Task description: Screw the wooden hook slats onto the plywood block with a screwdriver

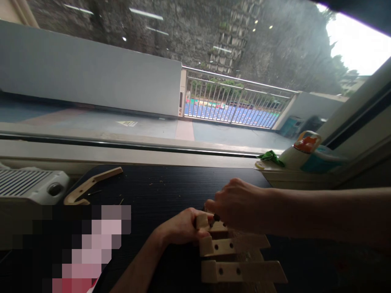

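Note:
Several pale wooden pieces with a raised block at the left end and two dark holes each lie side by side on the dark table; the nearest wooden piece [253, 272] and the middle wooden piece [224, 246] show most fully. My left hand [185, 226] is closed around the block end of the farthest wooden piece [201, 222]. Above that same piece, my right hand [233, 200] is closed with its fingers pointing down by the holes. Something small and dark shows under those fingers, too hidden to name. My right forearm covers part of the pieces.
A bent wooden piece [91, 185] lies at the table's [140, 191] far left, with small crumbs nearby. Left of it stands a white slatted appliance [36, 185]. On the window ledge are a green cloth [271, 157] and a white bottle [295, 156]. A pixelated patch covers the lower left.

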Available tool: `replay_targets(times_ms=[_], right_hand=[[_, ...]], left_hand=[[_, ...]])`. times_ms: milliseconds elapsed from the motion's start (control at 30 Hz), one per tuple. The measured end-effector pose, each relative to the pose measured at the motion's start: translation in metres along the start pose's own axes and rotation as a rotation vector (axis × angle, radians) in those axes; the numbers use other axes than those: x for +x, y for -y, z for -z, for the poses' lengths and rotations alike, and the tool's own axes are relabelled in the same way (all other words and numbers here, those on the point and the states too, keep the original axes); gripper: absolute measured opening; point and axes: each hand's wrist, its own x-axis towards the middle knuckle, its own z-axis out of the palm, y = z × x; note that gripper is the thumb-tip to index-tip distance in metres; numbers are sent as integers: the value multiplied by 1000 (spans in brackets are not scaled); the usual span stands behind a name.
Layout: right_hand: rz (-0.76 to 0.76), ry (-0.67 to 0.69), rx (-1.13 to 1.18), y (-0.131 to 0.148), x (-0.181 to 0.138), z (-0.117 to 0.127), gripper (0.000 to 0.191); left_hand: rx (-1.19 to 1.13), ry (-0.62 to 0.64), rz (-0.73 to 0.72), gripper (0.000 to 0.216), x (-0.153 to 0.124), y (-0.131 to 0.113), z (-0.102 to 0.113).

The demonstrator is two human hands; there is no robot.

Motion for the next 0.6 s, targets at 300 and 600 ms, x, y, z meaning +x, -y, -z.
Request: replay_targets(times_ms=[300, 600], right_hand=[[177, -161, 9, 1, 6, -21, 11], [-143, 102, 118, -5, 3, -3, 14]], left_hand=[[6, 2, 11, 7, -1, -2, 2], [-84, 71, -11, 28, -2, -10, 0]])
